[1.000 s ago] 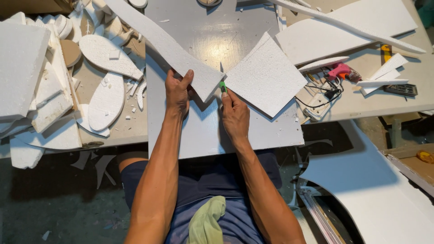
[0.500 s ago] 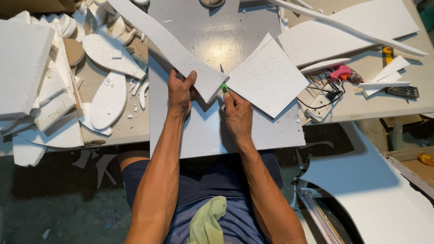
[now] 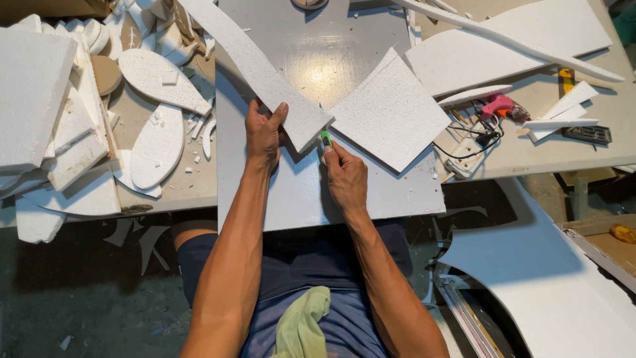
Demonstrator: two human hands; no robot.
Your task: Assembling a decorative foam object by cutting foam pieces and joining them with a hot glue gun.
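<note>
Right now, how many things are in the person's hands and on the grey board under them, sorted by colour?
White: 2, the long foam strip gripped by the left hand and the square-ended foam piece beside it.
Green: 1, the small cutter in the right hand.
Grey: 1, the board itself.
Total: 4.

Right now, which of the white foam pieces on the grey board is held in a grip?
The long narrow foam strip, pinched near its lower end by the left hand. The wide kite-shaped foam sheet beside it lies flat, unheld; the right hand holds a green cutter.
</note>
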